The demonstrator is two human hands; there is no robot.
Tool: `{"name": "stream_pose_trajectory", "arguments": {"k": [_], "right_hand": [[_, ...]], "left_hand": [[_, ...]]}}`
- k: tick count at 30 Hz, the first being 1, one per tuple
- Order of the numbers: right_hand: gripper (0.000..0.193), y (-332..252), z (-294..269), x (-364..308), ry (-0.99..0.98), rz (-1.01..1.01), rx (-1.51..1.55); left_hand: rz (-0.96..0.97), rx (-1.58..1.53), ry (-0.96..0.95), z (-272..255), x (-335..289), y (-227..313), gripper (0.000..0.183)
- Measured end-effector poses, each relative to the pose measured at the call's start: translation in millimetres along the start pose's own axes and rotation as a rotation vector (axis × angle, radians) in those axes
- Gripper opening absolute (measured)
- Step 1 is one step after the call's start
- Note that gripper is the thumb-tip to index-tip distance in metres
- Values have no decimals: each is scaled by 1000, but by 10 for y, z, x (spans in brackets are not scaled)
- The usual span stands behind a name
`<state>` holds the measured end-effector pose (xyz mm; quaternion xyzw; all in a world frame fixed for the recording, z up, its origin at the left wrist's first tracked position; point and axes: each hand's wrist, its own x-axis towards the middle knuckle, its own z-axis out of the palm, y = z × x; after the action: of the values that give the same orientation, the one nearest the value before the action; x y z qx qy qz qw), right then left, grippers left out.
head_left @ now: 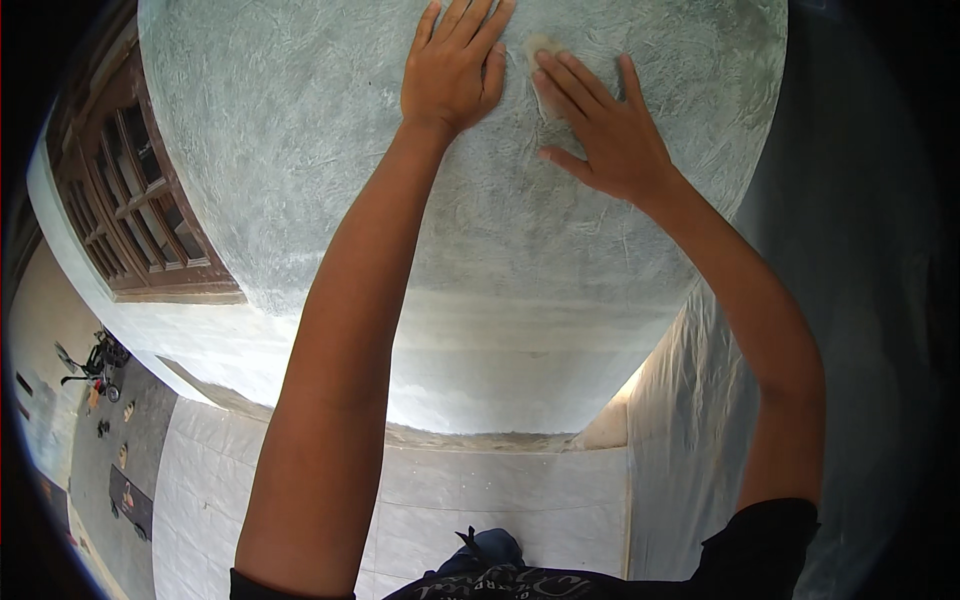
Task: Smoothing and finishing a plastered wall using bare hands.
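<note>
A grey-green, rough plastered wall [350,190] fills the upper middle. My left hand [455,70] lies flat against it, its fingers spread and reaching the top edge of the picture. Beside it, my right hand [615,135] presses a thin, pale yellowish pad [541,48] to the plaster under its outstretched fingertips. The thumb of that hand stands apart from the pad. Most of the pad is covered by the fingers, and I cannot make out its exact kind.
A brown wooden window [140,190] with panes sits at the left. Clear plastic sheeting [690,430] hangs at the right. Pale sheeting [480,500] covers the floor below. A motorbike [98,362] stands far left, near several small things on the ground.
</note>
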<state>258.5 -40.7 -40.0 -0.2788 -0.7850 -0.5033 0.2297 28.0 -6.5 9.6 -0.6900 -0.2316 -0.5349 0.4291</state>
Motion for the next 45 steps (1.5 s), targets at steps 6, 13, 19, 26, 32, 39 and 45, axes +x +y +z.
{"name": "stream_pose_trajectory", "arguments": {"k": [6,13,19,26,32,39,45], "right_hand": [[87,-269,55,-29,19,90,62],[88,207,-51,204,170,292,-221],[88,78,6,134,88,69,-69],[92,-200,141,66,169,125,117],[92,48,93,165,236,234,-25],[93,264,2,230,190,322,-180],[90,-234,158,-24,137,163,143]], "left_hand": [[0,-6,-9,-33,7,-15,53],[3,-19,-1,48,35,39,53],[1,8,-10,37,1,-22,53],[-32,-29,-25,-29,27,10,53],[-17,9,-23,-8,23,16,54],[-7,-7,-24,-3,19,26,53],[18,9,-19,-47,-6,-40,52]]}}
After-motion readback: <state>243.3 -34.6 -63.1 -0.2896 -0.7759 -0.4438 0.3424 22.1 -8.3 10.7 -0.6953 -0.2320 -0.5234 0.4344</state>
